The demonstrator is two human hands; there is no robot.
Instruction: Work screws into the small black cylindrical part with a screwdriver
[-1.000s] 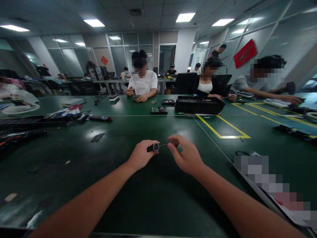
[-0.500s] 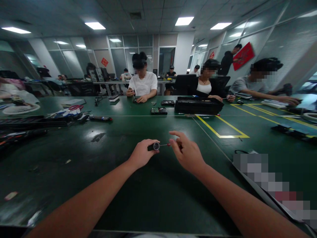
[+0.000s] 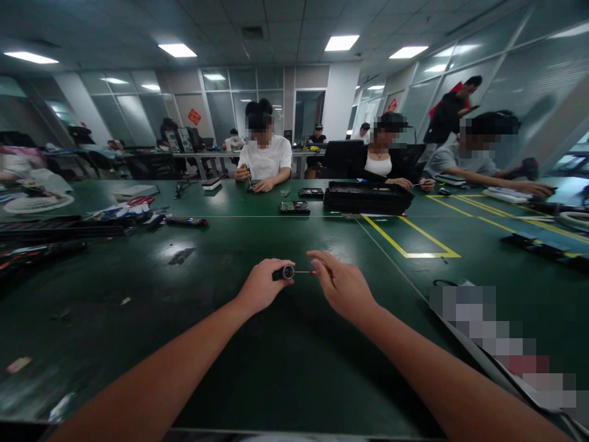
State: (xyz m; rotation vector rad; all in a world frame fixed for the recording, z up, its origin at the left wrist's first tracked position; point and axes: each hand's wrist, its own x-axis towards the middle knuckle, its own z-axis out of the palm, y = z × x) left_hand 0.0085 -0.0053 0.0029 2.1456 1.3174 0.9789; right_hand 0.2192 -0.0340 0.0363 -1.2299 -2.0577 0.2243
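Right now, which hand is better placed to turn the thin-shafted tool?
The right, I'd judge: the right hand is at the red part of the thin-shafted tool, while the left hand is occupied holding the black cylinder.

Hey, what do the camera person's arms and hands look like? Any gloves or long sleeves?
The left hand and right hand are bare: no gloves, rings or watch show. The left forearm and right forearm show no sleeves, bands or markings.
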